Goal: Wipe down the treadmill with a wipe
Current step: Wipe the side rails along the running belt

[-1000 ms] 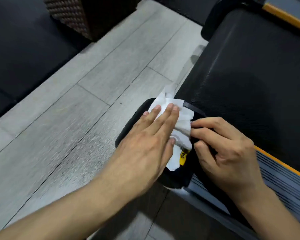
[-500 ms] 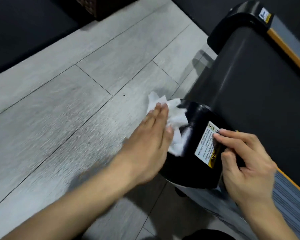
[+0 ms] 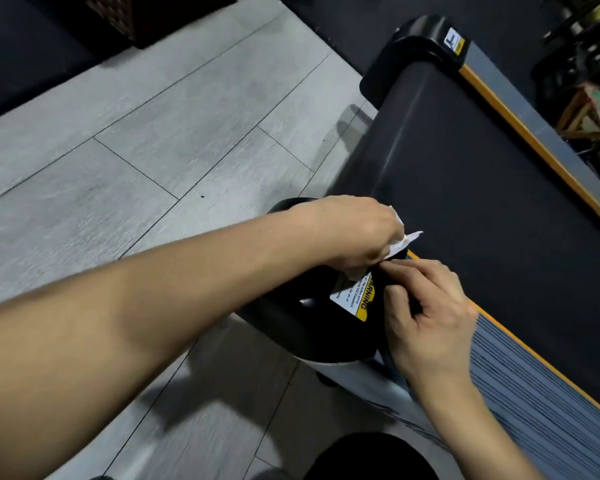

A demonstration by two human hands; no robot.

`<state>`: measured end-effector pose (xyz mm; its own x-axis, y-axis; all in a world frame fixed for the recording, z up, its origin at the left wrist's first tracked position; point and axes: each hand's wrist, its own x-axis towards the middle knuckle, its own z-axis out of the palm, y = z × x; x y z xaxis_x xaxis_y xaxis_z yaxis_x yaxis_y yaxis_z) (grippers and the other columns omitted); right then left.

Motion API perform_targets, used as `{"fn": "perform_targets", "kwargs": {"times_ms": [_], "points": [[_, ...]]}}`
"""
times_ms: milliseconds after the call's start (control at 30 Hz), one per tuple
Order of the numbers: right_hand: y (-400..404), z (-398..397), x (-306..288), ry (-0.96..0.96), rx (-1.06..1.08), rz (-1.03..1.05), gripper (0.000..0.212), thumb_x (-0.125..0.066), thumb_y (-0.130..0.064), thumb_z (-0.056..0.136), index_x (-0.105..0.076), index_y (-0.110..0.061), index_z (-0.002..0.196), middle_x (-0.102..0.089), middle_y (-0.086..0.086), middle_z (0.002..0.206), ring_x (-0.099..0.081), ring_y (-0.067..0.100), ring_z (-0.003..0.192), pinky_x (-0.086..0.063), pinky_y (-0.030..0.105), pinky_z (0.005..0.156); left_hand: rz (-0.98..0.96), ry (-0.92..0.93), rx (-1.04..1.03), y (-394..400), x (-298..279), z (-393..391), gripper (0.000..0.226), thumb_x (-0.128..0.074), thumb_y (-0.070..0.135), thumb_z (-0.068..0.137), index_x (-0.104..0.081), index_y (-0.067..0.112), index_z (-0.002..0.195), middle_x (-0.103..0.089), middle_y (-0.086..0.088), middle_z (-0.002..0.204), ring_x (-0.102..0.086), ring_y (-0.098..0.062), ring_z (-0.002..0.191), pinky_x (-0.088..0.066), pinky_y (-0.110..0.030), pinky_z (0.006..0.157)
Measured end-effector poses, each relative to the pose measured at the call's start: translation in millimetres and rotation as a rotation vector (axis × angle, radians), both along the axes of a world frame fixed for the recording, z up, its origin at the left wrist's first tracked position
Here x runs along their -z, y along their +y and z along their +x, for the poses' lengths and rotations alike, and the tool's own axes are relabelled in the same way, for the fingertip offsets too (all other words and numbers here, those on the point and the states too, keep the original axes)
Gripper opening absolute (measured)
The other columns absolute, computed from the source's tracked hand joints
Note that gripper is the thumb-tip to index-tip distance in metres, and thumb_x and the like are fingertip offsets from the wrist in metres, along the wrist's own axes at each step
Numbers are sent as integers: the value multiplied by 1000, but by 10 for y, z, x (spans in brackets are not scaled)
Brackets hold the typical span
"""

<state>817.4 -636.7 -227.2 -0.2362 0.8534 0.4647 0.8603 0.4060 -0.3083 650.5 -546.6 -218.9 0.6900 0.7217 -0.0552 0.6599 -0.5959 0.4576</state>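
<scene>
The treadmill lies across the right side, its black belt [image 3: 482, 174] bordered by an orange-edged grey side rail [image 3: 534, 133]. At its near corner sits a glossy black end cap [image 3: 312, 327] with a yellow warning sticker [image 3: 357, 296]. My left hand [image 3: 354, 233] reaches over the cap and grips a crumpled white wipe [image 3: 404, 239] at the top edge of the cap, beside the belt. My right hand [image 3: 426, 317] rests on the cap's right side, its fingers curled on the rim just below the wipe. Most of the wipe is hidden under my left hand.
Grey plank floor [image 3: 153, 150] spreads to the left. A second black end cap [image 3: 413, 46] marks the treadmill's far corner. Dark mats and a woven box [image 3: 146, 15] lie at the top left. Cluttered gear [image 3: 596, 98] stands at the far right.
My left hand has swept the wipe from the cap's left face up and right to its top edge by the belt. My right hand stays on the cap. The view has pulled back.
</scene>
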Motion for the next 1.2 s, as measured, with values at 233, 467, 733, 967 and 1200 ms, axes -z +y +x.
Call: {"fn": "perform_targets", "kwargs": {"times_ms": [233,467,733,967,1200], "points": [[17,-39,5,31,15,-14,31,-52,-12,83,-81,-16,95,-68,-4,93,-57,16,86,-49,43,76,187,-133,-240,-209,277,-395,44,-22,33,105,-58,14,121,-63,-6,120,-62,-28,106,-45,-41,94],[-7,-13,-3,42,7,-9,31,-52,-13,85,-80,-16,95,-67,-4,90,-54,11,87,-50,47,76,-69,-409,-564,-346,536,-591,30,-32,29,110,-59,20,120,-64,2,119,-58,-23,105,-43,-34,87],[-22,20,6,20,-38,22,29,-52,-10,87,-78,-14,100,-64,0,87,-56,17,83,-49,44,75,-477,-869,-824,-1220,770,-693,50,-32,25,112,-26,31,161,-26,19,165,-19,9,148,-11,-10,120],[-15,11,12,-11,-48,16,31,-52,-2,85,-77,-11,101,-65,9,83,-56,25,75,-46,46,67,-864,-1002,-1023,-1318,1271,-819,43,-38,42,108,-60,23,140,-60,0,145,-47,-20,141,-32,-34,119],[-14,-13,45,1,-41,10,32,-53,1,86,-77,-10,105,-63,9,84,-56,27,76,-47,48,67,-364,-808,-725,-1424,747,-591,66,-20,45,100,-11,27,163,-3,14,170,2,8,153,3,-24,126]]}}
